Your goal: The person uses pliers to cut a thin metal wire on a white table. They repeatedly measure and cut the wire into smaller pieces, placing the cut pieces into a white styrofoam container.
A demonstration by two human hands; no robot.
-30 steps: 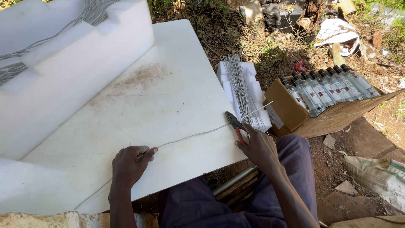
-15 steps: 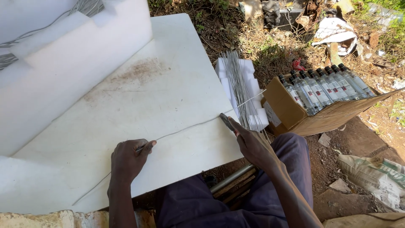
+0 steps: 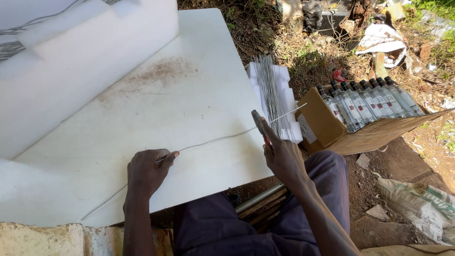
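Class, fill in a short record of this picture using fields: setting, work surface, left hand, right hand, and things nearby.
Setting: outdoors, bare soil and litter
Work surface: white slab, stained brown near its middle
Left hand: pinches a long thin wire against the slab
Right hand: grips pliers closed on the wire near the slab's edge
Nearby: bundle of cut wires on white foam; open cardboard box of clear bottles

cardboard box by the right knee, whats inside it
The brown cardboard box holds rows of clear glass bottles with dark caps, lying tilted. Only their upper parts show; the box walls cover the bottoms and anything beneath.
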